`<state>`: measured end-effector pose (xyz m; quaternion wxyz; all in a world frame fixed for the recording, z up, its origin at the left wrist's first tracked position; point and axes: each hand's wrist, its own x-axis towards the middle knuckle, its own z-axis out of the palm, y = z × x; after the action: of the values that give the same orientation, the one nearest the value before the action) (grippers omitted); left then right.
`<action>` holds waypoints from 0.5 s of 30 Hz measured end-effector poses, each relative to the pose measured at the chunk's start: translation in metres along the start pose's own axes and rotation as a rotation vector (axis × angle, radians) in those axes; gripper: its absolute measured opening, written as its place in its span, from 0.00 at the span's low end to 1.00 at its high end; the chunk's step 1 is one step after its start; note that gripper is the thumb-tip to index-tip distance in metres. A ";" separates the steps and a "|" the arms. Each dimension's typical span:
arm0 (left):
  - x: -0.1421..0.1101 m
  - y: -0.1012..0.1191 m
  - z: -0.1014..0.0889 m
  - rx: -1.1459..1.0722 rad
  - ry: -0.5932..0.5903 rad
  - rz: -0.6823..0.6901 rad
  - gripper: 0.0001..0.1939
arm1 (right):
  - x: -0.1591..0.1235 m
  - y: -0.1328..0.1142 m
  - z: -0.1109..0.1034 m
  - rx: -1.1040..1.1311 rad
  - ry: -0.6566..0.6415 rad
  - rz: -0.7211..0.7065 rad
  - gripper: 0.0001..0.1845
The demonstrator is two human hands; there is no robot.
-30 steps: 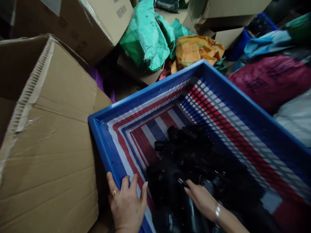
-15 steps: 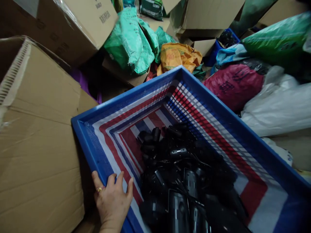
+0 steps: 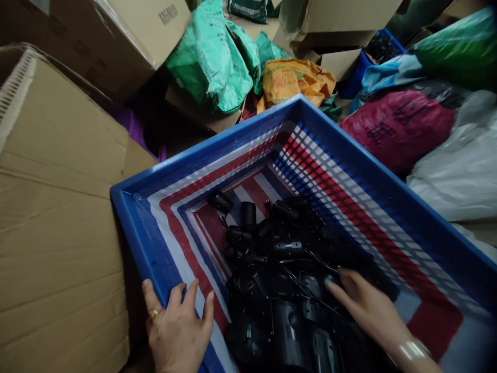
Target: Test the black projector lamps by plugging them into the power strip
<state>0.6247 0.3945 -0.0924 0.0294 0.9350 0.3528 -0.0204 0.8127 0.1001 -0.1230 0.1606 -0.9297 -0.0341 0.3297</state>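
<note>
Lying across the rim of the blue crate (image 3: 134, 223) at seven o'clock, the left hand (image 3: 178, 331) has a wide grip, fingers spread. Black devices (image 3: 289, 329) lie heaped inside, from the middle towards six o'clock. At four o'clock the right hand (image 3: 361, 305), blurred, is over them; whether its grip holds anything, I cannot tell.

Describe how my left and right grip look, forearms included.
Your left grip wears a gold-coloured ring and no glove. Your right grip is gloveless too, with a shiny silvery bracelet behind it, its finer detail blurred. No sleeve shows on either side.
</note>
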 end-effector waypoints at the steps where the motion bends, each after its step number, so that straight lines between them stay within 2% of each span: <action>1: 0.000 -0.002 0.002 0.000 0.025 0.018 0.18 | 0.037 -0.023 0.011 -0.083 0.071 -0.070 0.37; 2: 0.000 -0.004 0.005 0.002 0.053 0.037 0.18 | 0.074 -0.045 0.024 -0.169 0.119 -0.119 0.41; 3: -0.001 -0.006 0.008 0.006 0.077 0.054 0.17 | 0.109 -0.065 0.040 -0.258 0.126 -0.092 0.43; 5: -0.002 -0.011 0.012 0.023 0.106 0.081 0.17 | 0.167 -0.092 0.074 -0.403 0.072 0.067 0.47; 7: -0.003 -0.014 0.015 0.041 0.110 0.096 0.17 | 0.203 -0.101 0.104 -0.434 0.013 0.248 0.50; 9: -0.003 -0.014 0.016 0.054 0.099 0.105 0.17 | 0.219 -0.097 0.123 -0.410 -0.040 0.324 0.44; 10: -0.003 -0.014 0.016 0.058 0.093 0.104 0.17 | 0.222 -0.093 0.125 -0.394 -0.066 0.321 0.39; 12: -0.003 -0.013 0.014 0.064 0.071 0.090 0.16 | 0.220 -0.086 0.116 -0.366 -0.119 0.283 0.28; 15: -0.003 -0.011 0.011 0.063 0.035 0.047 0.16 | 0.201 -0.075 0.074 -0.333 -0.154 0.239 0.20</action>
<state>0.6149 0.3995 -0.1035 -0.0059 0.9438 0.3301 -0.0143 0.9268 0.2255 -0.2743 -0.0386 -0.9128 0.0104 0.4064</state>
